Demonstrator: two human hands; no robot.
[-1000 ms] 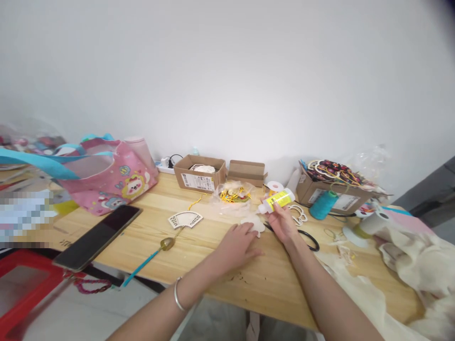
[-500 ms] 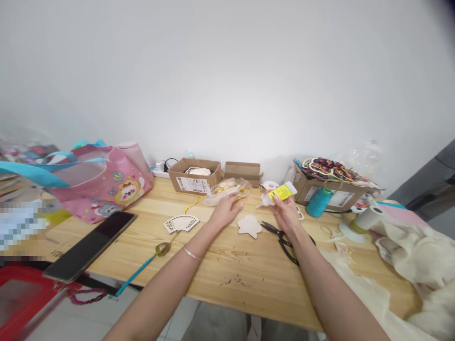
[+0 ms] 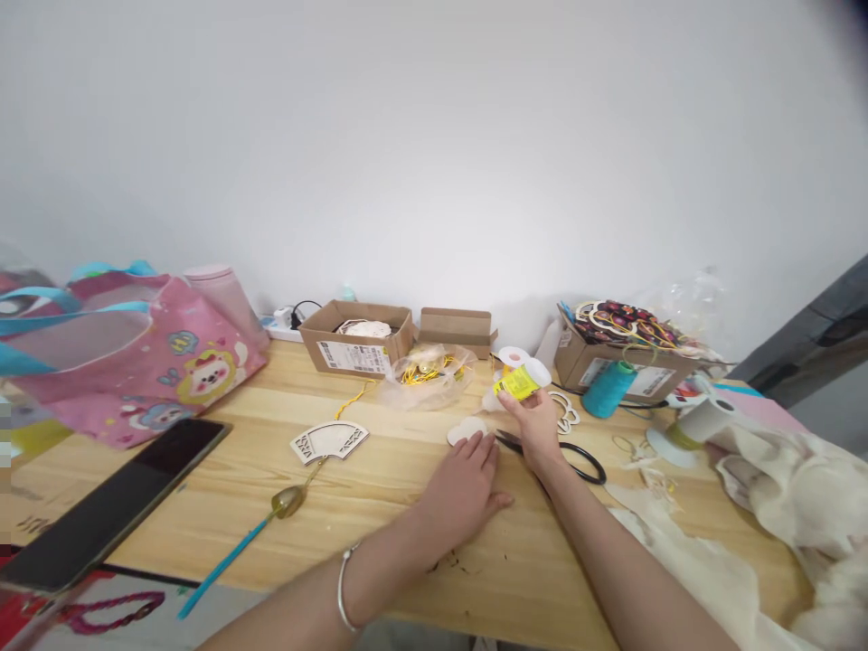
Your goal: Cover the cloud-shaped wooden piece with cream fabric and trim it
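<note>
My left hand [image 3: 462, 484] lies palm down on the table, fingers stretched out, with the fingertips over a pale flower-shaped piece [image 3: 467, 429] that they partly hide. In my right hand [image 3: 535, 423] is a white spool with a yellow label [image 3: 521, 382], held above the table behind the flower piece. Black-handled scissors [image 3: 589, 463] lie under my right wrist, their blades pointing left. On the left is a fan-shaped wooden pendant [image 3: 331, 441] with a yellow cord, a brass-coloured bead [image 3: 288, 500] and a blue tassel [image 3: 223, 568].
Behind the hands are a plastic bag of yellow cords [image 3: 427, 382], an open carton [image 3: 353, 357] and a small box [image 3: 457, 336]. Teal thread [image 3: 608, 390] stands by a full carton [image 3: 573, 362] at right, near cream cloth [image 3: 766, 479]. A pink bag [image 3: 155, 362] and phone [image 3: 115, 502] are left.
My left hand has moved from beside the plastic bag toward me, onto the flower piece. My right hand still holds the yellow-labelled spool, now tilted differently. The view has shifted slightly.
</note>
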